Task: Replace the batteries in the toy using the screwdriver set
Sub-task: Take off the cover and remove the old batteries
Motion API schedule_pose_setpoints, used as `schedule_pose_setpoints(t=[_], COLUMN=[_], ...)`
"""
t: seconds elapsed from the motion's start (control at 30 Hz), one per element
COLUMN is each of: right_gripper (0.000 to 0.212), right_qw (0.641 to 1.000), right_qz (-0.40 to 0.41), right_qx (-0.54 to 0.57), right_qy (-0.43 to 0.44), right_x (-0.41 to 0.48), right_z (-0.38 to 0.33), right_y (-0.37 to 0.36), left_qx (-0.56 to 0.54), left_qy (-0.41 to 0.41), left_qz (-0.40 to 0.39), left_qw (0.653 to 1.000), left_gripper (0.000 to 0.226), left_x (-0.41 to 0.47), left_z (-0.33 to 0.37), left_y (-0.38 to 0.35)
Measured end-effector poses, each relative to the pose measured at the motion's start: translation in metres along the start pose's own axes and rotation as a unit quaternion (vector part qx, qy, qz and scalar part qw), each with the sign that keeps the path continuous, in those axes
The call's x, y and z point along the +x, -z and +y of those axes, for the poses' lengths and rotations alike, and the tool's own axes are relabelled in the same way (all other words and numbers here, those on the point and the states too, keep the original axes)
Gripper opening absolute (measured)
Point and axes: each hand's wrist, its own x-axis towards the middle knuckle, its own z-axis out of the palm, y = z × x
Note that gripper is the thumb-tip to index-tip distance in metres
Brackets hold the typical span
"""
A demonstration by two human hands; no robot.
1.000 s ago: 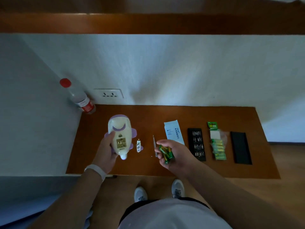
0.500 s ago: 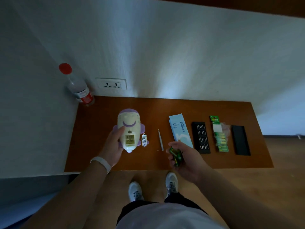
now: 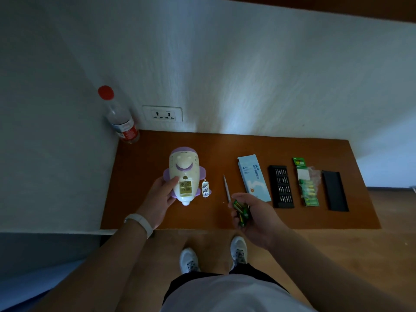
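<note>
Brown wood makes the desk, which stands against a white wall. On it I count one toy, one screwdriver, one small cover, one blue box, one bit tray, one battery pack and one black lid. One bottle stands in the far left corner.

The toy is at the left part of the desk, in the left hand, whose fingers hold its left side with the thumb on top. Its long axis runs from the person to the wall: the round purple end points to the wall, the narrow white end to the person. The open battery bay faces up. Whether the toy touches the desk, I cannot tell. The cover lies just beside it on the right.

The right hand, palm up over the near edge, has its fingers curled around green batteries. How many is hard to make out, because they overlap and the light is dim. The bits in the tray are too small to count. Both arms are cut off by the lower edge.
</note>
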Motion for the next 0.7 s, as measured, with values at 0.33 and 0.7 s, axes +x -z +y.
schedule_pose_setpoints(t=[0.33,0.7], right_gripper=[0.015,0.022], right_qw=[1.0,0.998], right_qz=[-0.019,-0.043], right_qx=[0.022,0.036], right_qy=[-0.003,0.011], right_x=[-0.005,0.003], right_z=[-0.001,-0.019], right_y=[0.0,0.023], left_qx=[0.055,0.169], left_qy=[0.009,0.078], left_qz=[0.043,0.099], left_qw=[0.998,0.977], left_gripper=[0.033,0.016], left_x=[-0.017,-0.074], left_z=[-0.004,-0.055], left_y=[0.012,-0.016])
